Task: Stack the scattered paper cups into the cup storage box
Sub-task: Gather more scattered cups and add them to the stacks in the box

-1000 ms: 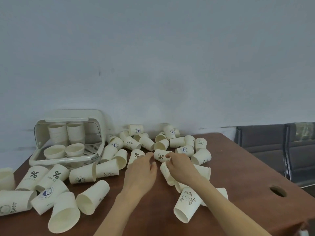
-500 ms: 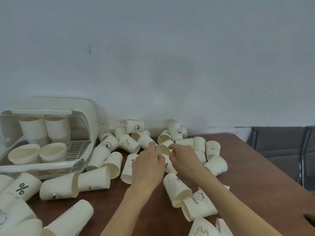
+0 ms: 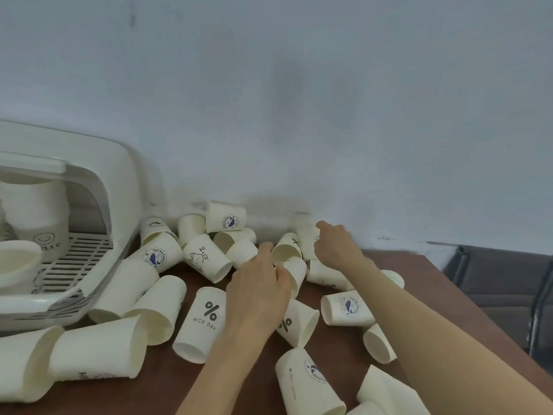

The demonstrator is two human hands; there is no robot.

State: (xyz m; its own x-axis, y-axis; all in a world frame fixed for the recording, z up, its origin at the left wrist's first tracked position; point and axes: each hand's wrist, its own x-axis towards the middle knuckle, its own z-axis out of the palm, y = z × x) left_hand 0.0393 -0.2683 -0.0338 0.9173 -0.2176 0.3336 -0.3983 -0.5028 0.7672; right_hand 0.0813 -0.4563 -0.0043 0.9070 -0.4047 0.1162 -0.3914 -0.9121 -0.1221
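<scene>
Paper cups [image 3: 206, 322] at frame centre look light and crushable, best pinched near the rim; left hand [image 3: 257, 292] grips one, right hand's [image 3: 336, 245] grip is unclear.

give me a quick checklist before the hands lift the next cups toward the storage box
1. Left hand has a cup: ok, its fingers curl round a paper cup lying on its side.
2. Right hand has a cup: cannot tell, its fingers reach onto a cup by the wall, grip hidden.
3. Cup storage box open: ok, lid is up.
4. Room in the box: ok, bare slatted tray beside the stacked cups.
5. Path to the box: not ok, the Hi cup and the whale-logo cup lie between.
6. Wooden table edge: ok, no cup overhangs it in view.
</scene>
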